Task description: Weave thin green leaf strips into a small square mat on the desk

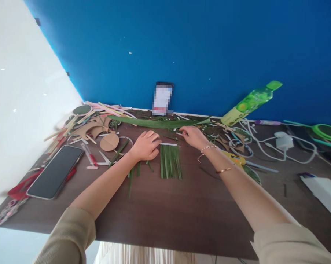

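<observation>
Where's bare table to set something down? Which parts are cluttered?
Widest bare table: the near strip between the forearms, in front of the leaf strips. There is a smaller patch between the right forearm and the white box. Crowded: back left around the cardboard cutouts, and back right with cables, glue gun and bottle.

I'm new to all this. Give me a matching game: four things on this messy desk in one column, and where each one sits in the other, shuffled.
1. dark phone
2. green bottle
3. cut leaf strips
4. long leaf

A. leaning on the blue wall
B. between left hand and right hand
C. flat near the left edge of the table
D. lying across the table's far side

Pairs: 1-C, 2-A, 3-B, 4-D
</observation>
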### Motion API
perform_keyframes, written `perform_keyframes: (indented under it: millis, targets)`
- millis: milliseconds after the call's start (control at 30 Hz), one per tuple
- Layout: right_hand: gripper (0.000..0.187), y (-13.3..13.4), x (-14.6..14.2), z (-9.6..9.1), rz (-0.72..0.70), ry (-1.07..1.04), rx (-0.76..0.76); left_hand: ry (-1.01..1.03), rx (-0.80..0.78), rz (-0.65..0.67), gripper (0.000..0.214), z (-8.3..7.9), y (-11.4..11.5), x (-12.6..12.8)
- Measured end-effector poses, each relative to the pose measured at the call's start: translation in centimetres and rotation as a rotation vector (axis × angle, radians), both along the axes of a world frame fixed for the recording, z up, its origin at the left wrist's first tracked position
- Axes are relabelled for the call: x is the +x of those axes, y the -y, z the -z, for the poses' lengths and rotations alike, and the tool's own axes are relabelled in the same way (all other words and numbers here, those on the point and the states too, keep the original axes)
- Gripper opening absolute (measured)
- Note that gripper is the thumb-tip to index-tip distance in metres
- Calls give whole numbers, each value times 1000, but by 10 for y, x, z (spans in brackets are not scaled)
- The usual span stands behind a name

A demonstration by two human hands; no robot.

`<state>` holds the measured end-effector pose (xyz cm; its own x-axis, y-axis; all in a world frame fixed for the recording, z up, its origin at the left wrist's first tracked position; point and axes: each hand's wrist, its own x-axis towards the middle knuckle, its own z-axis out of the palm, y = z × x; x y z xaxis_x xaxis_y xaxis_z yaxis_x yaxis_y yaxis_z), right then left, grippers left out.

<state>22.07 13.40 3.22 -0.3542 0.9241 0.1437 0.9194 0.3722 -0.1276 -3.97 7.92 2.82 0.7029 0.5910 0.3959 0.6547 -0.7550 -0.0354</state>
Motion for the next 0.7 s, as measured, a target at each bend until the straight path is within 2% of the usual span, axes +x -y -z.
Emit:
perform_keyframes:
  millis: [333,400,533,700]
  targets:
    - [23,10,18,6,-59,-120,140,13,-23,2,31,0,0,0]
    - [24,19,17,4,-65,-89,164,21,-24,-5,31,1,0,1]
    - [26,42,6,-1,-165,-6,192,32,-29,-13,32,2,-1,1]
    - [24,60,-7,2,-212,159,232,37,-38,-10,31,3,-1,2]
